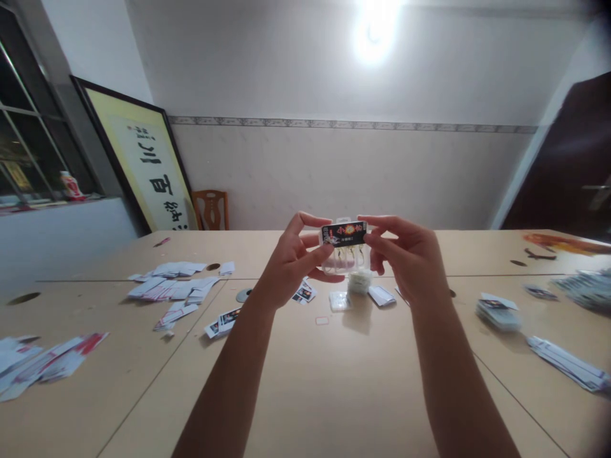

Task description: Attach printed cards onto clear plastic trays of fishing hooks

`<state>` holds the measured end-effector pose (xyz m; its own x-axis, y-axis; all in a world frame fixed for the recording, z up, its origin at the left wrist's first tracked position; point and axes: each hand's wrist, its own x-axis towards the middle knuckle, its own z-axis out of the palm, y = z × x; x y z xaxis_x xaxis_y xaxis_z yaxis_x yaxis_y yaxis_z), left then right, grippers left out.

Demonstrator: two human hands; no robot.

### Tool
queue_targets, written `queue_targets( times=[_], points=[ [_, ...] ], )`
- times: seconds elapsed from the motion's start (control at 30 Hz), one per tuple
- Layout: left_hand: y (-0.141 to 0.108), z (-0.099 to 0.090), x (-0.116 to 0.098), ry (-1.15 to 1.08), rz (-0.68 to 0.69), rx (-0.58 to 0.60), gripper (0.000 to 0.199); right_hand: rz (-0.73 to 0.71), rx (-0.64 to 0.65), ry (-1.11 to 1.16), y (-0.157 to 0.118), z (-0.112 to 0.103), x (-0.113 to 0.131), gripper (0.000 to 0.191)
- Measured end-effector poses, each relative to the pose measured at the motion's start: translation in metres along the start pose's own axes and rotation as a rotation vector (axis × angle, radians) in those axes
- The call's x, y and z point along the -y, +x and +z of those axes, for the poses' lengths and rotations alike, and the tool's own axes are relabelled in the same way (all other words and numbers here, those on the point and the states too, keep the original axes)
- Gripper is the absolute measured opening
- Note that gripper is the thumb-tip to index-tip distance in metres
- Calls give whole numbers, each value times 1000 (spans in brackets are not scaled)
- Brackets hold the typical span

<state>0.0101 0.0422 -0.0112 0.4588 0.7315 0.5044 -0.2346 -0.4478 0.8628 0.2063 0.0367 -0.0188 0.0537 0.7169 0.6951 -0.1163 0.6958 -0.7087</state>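
Worktop [315, 388] is big, flat and light brown, w/ thin seams and some round holes. It runs back to a pale wall [334, 172] w/ a thin patterned stripe. A bright lamp [375, 32] shines up top. On the L side are a window [23, 114], a tall framed sign [143, 152] leaning over, and a wood chair [211, 210]; a dark door [568, 159] is on the R. Paper bits [174, 283] lie in heaps on the L, and a stack of cases [498, 315] sits on the R.

Small clear box [351, 259] is up in the air, b/w both hands, above the worktop. Its long side goes L to R, w/ the R end a tiny bit higher. Its black label [344, 233] faces the person, w/ thin gold bits below it.

L hand [291, 261] pinches the L end; R hand [410, 251] pinches the R end. On both, thumb and fingers [308, 220] are only about a box apart.
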Motion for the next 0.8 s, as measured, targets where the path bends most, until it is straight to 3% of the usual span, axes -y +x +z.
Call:
queue_targets(
  times=[0.23, 0.37, 0.8],
  points=[
    [-1, 2, -1, 19, 4, 19, 34, 10, -82, -14, -2, 5, 1, 8],
    [-3, 5, -2, 31, 11, 48, 31, -12, -133, 23, 1, 6, -5, 13],
    [1, 3, 5, 20, 32, -65, 32, 6, -98, 49, -1, 9, -3, 13]
  ],
)
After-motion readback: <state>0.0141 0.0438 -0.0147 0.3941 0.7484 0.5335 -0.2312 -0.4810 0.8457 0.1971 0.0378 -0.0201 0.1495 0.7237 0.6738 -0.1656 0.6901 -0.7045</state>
